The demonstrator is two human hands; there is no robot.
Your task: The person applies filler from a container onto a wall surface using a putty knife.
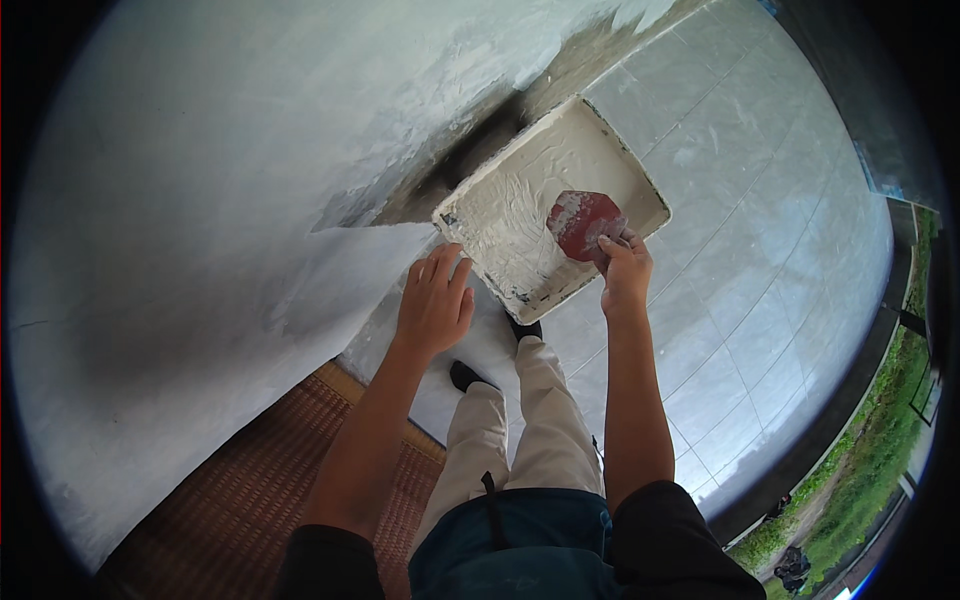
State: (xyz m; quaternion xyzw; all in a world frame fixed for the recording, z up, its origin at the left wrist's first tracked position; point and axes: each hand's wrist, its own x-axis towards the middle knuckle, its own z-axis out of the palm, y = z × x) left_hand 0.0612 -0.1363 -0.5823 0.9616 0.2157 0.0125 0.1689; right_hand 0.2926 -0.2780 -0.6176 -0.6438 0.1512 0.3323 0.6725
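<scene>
A flat red putty scraper (582, 224) with pale residue on its face is pinched in my right hand (626, 272), thumb on top. It hangs over the near right part of a rectangular tray (632, 165). Cream-coloured wet plaster (512, 210) covers the tray's bottom in ridges and smears. Beside the tray's left corner is my left hand (436, 302), open, palm down, its fingers stretched toward the rim. Whether those fingertips touch the rim I cannot tell.
On the left rises a pale wall (210, 180), with a rough dark strip (430, 185) along its base. Grey floor tiles (745, 240) spread to the right. A reddish-brown woven mat (250, 490) lies at lower left, near my feet. Green grass (870, 420) shows beyond the floor's edge.
</scene>
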